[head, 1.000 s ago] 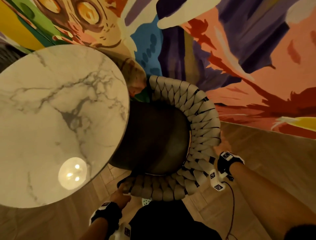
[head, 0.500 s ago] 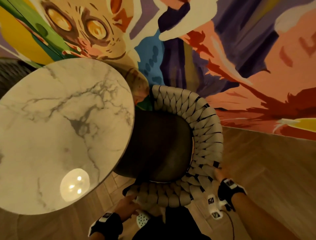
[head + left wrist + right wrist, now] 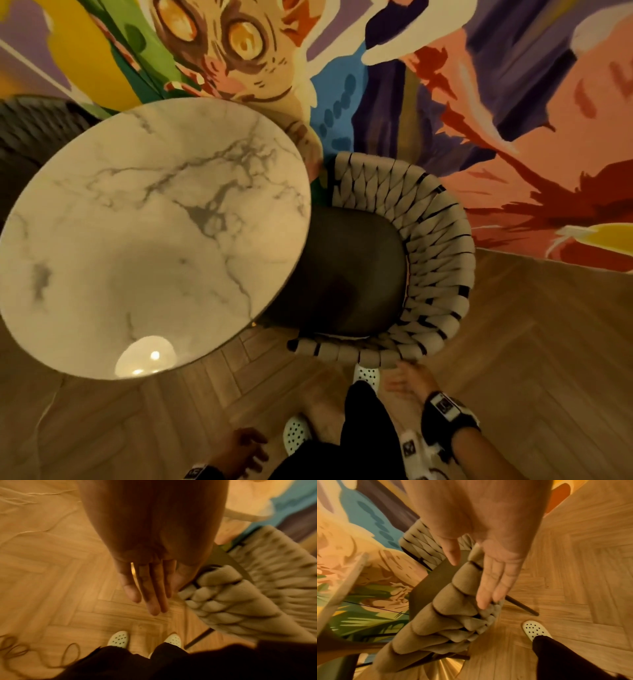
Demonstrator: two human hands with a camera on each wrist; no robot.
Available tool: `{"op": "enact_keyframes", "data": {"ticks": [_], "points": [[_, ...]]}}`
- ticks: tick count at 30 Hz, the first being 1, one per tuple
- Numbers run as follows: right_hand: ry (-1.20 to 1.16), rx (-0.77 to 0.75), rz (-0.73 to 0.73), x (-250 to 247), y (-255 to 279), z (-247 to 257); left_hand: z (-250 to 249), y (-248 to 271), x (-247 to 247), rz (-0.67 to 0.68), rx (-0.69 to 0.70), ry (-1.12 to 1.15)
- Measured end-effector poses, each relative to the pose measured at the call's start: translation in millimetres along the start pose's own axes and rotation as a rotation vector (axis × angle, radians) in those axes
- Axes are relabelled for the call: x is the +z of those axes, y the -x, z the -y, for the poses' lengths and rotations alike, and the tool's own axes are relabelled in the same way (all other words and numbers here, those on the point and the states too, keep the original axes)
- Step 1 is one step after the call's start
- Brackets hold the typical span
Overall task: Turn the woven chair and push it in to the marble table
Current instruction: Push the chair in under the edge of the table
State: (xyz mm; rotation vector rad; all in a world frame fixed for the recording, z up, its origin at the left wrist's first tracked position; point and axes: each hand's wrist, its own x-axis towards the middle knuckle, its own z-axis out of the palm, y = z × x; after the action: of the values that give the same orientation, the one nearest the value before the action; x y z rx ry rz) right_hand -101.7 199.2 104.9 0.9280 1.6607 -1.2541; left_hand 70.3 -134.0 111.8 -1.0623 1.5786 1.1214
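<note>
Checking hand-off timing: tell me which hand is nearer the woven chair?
Right. The right hand is at the woven chair backrest's rim; the left hand hangs lower, clear of it.

A painted mural [image 3: 445, 102] covers the wall, with a wide-eyed, cat-like animal face [image 3: 219, 44] in orange and cream at the top, green leaves to its left, and broad patches of blue, purple, salmon and red to the right. The floor [image 3: 531, 342] is light wood laid in a herringbone pattern. A dark ribbed piece of furniture [image 3: 30, 130] sits at the left edge, too cropped to identify. The lighting is warm and dim.
</note>
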Motion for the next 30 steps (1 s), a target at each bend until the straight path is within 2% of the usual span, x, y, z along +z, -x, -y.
{"op": "enact_keyframes", "data": {"ticks": [3,4,7,9,11,13,15,17,20,22,25,28,30], "points": [[0.054,-0.034,0.013,25,18,2,51,-9,-20,-0.060,-0.033,0.067],[0.137,-0.110,-0.012,28,20,-1,64,-10,-25,-0.063,-0.053,0.078],[0.690,-0.431,-0.209,27,22,-12,97,-7,-33,-0.040,-0.097,0.082],[1.097,-0.555,-0.372,26,18,-15,103,-5,-35,-0.028,-0.094,0.094],[1.249,-0.665,-0.374,38,12,-11,105,-3,-36,-0.024,-0.086,0.087],[1.370,-0.733,-0.275,55,3,-1,105,3,-37,-0.039,-0.082,0.098],[1.557,-0.664,-0.195,61,-11,15,105,8,-39,-0.052,-0.082,0.107],[1.701,-0.543,-0.181,44,-22,33,103,12,-36,-0.081,-0.062,0.099],[1.698,-0.434,-0.189,5,-28,43,89,11,-22,-0.107,0.009,0.110],[1.701,-0.413,-0.198,-6,-25,44,60,9,-5,-0.095,0.092,0.133],[1.737,-0.408,-0.184,-4,-19,43,-3,10,26,-0.005,0.285,0.134],[1.765,-0.378,-0.168,-8,-13,35,-65,19,51,0.137,0.352,0.139],[1.794,-0.372,-0.192,-15,-11,32,-87,17,66,0.187,0.383,0.069]]}}
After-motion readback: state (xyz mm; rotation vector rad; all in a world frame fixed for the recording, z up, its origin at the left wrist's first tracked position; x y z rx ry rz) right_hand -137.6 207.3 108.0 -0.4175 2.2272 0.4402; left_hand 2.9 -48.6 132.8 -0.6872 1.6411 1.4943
